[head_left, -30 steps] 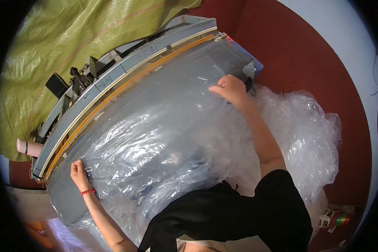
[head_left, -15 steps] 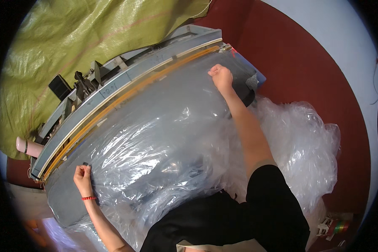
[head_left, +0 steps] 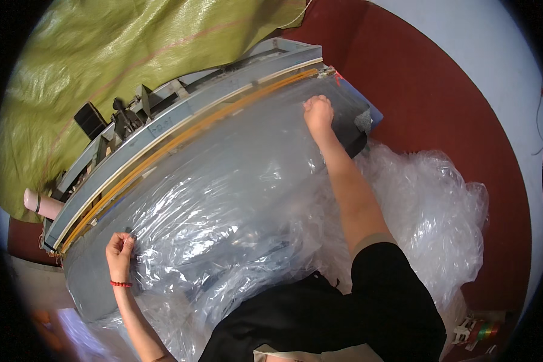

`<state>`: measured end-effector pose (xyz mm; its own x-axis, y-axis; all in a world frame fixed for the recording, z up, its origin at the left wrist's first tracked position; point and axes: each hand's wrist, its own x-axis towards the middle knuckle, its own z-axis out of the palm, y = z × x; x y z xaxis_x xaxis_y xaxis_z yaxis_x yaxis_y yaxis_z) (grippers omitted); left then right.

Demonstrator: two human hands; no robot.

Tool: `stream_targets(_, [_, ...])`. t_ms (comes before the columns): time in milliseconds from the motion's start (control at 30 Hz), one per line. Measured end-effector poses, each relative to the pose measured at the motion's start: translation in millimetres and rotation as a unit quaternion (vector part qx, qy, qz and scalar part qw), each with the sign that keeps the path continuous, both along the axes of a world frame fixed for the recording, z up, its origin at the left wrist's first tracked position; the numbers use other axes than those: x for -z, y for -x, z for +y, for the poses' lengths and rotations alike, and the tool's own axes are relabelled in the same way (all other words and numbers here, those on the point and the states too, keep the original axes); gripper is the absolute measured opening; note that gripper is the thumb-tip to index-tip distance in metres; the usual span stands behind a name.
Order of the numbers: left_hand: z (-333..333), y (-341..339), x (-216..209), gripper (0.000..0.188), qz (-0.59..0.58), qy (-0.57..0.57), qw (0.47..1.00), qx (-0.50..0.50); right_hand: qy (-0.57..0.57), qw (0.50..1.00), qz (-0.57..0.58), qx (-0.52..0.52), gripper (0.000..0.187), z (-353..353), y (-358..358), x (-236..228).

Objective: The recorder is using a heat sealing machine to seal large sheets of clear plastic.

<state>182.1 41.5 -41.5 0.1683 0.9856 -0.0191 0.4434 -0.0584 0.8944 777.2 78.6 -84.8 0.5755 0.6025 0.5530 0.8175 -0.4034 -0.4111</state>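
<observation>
- The clear film (head_left: 190, 226) lay spread over the grey surface (head_left: 84, 295) between the person's two hands, just short of the orange strip (head_left: 181, 140); more of it, the loose bunched film (head_left: 437, 208), lay at the right.
- The left hand (head_left: 119, 248) was closed to a pinch, thumb against finger, on the film's left edge; that hold looked small but sure.
- The right hand (head_left: 318, 111) had its fingers curled in and seemed to pinch the film near the far right corner, though what lay between its fingertips could not be told.
- Creases ran slantwise between the hands, so an even outward pull, both hands level with the strip, would have suited best.
- Too hard a tug risked stretching or tearing thin film at the pinches; slack from the bunched film needed easing to avoid drag.
</observation>
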Motion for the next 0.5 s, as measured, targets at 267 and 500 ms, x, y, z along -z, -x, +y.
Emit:
stream_targets(267, [-50.6, -12.8, -41.6, 0.018, 0.005, 0.098, 0.989, 0.108, -0.093, 0.993, 0.048, -0.051, 0.016, 3.4, 3.0, -0.6])
stream_targets(500, [-52.6, -15.4, -9.6, 0.008, -0.016, 0.063, 0.998, 0.027, -0.190, 0.955, 0.171, -0.152, 0.021, 11.3, -24.0, 17.0])
